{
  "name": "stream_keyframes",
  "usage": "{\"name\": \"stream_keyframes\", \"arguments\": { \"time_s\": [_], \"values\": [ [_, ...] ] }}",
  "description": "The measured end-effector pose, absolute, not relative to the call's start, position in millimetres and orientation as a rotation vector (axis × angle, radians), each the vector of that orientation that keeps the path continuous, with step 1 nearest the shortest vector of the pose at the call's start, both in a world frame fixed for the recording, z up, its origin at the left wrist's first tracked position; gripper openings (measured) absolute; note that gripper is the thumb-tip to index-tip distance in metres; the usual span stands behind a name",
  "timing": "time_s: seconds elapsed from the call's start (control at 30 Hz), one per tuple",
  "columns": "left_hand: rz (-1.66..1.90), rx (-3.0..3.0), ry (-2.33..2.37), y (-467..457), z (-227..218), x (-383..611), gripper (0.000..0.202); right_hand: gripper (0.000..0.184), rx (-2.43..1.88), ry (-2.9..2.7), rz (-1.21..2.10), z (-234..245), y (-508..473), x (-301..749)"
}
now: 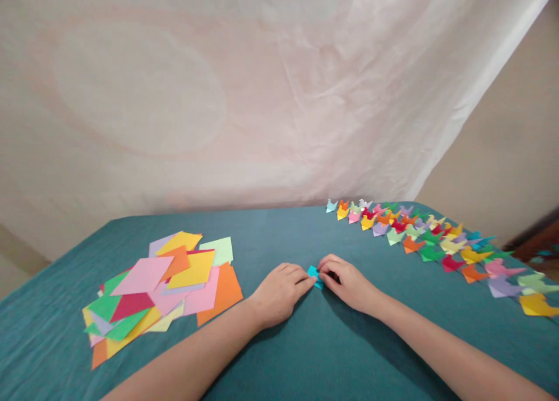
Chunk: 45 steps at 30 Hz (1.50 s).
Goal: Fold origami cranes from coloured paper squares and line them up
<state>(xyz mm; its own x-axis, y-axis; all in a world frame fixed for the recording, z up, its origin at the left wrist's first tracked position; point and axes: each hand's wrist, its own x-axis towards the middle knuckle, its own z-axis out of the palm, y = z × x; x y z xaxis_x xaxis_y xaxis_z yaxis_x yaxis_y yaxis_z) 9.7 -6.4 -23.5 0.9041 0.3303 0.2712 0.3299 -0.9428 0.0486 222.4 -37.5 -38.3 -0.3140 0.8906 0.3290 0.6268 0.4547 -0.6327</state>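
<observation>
A small folded piece of blue paper (313, 272) lies on the table between my two hands. My left hand (283, 290) rests palm down, its fingertips pressed on the paper's left side. On the other side, my right hand (347, 281) pinches the paper's right edge between thumb and fingers. The exact folds are too small to make out, and fingers cover part of the paper.
A loose pile of coloured paper sheets (144, 276) spreads over the table's left side. Several rows of small folded paper birds (430, 253) stand along the right. A dark green cloth (271, 232) covers the table; a pale curtain (262, 98) hangs behind its far edge.
</observation>
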Motion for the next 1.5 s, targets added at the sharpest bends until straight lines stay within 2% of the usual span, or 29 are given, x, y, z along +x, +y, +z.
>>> {"name": "stream_keyframes", "arguments": {
  "time_s": [0.77, 1.5],
  "values": [
    [0.222, 3.145, 0.725, -25, -19, 17, 0.033, 0.012, -1.369, -2.033, 0.465, -42, -35, 218],
    [0.248, 3.115, 0.753, -25, -19, 18, 0.031, 0.011, -1.421, -2.032, 0.439, -47, -32, 220]
  ]
}}
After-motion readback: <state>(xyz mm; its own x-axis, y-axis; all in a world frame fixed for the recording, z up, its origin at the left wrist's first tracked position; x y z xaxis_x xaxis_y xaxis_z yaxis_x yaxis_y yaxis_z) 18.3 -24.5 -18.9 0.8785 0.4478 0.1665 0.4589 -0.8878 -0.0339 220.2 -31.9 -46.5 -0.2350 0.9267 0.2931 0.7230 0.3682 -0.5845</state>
